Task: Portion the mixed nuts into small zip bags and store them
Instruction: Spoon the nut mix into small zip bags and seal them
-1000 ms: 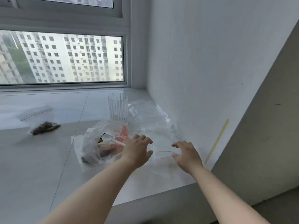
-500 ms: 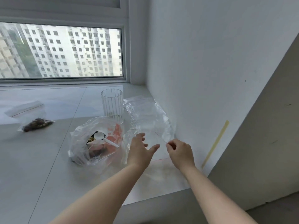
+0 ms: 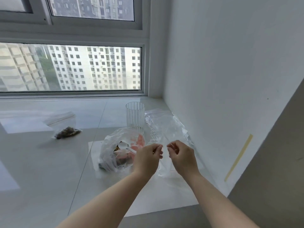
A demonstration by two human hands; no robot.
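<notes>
An empty clear zip bag (image 3: 164, 168) hangs just above the sill between my two hands. My left hand (image 3: 146, 159) pinches its top edge on the left and my right hand (image 3: 182, 157) pinches it on the right, fingers curled. Left of them lies the big clear bag of mixed nuts (image 3: 118, 150), open, with a white plastic spoon (image 3: 125, 146) inside. A small zip bag with nuts in it (image 3: 67, 131) lies further left on the sill. More flat clear bags (image 3: 166, 125) lie behind my hands, by the wall.
A ribbed clear glass (image 3: 135, 116) stands behind the nut bag. The pale tiled sill (image 3: 49, 170) ends at a front edge below my forearms. The white wall (image 3: 230, 79) closes the right side; the window (image 3: 70, 68) is at the back.
Both hands lifted an empty zip bag off the sill and now pinch its top edge close together. The camera tilted up, showing more window.
</notes>
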